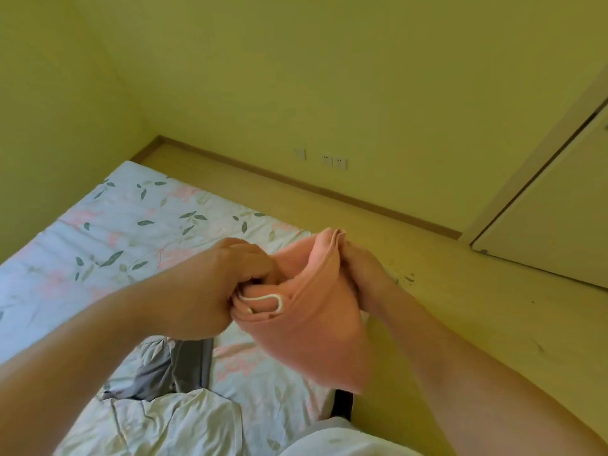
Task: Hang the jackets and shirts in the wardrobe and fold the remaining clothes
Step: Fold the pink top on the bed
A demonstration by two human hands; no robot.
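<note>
Both hands raised above the bed, near its floor-side edge, close together, each holding the same pink garment.

Left hand: fingers curled tight round a bunched part of the cloth, next to a white drawstring looping out of the fabric.

Right hand: grips the upper folded edge of the garment. Its fingertips are hidden behind the cloth.

The garment hangs between and below the hands, over the bed's edge, clear of the sheet. The lower hem is blurred.

On the bed, under the left forearm: a crumpled grey garment, with a white garment touching it on the near side. The sheet is floral, with pink blooms and green leaves.

Beyond the bed: wood floor, wall sockets low on the far wall, and a pale wardrobe door well off to the right.
</note>
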